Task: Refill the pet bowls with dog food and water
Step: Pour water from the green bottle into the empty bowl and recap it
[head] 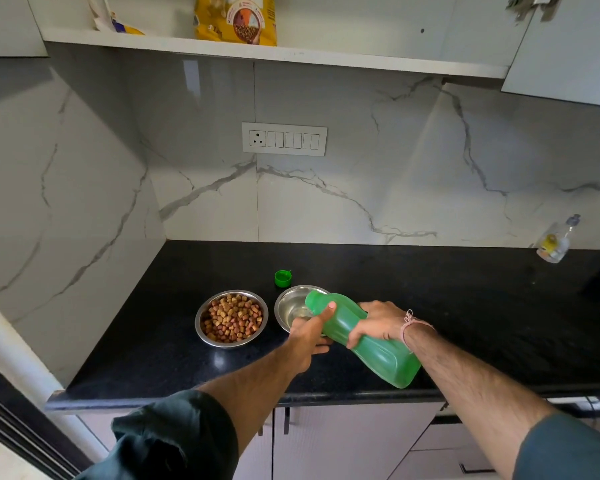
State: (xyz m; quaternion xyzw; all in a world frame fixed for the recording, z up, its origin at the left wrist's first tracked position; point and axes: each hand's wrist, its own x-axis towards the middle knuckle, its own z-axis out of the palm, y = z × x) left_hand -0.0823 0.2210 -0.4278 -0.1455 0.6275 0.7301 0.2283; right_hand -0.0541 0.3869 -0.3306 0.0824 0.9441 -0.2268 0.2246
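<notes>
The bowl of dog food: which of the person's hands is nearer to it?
Left. The left hand grips the green bottle by its neck, just right of the food bowl. The right hand holds the bottle's body, farther right.

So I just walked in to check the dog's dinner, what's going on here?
A person tilts a green bottle over the right-hand steel bowl, which holds a little water. The right hand grips the bottle's body; the left hand holds its neck. The other bowl is full of kibble, and the green cap sits on the counter.
</notes>
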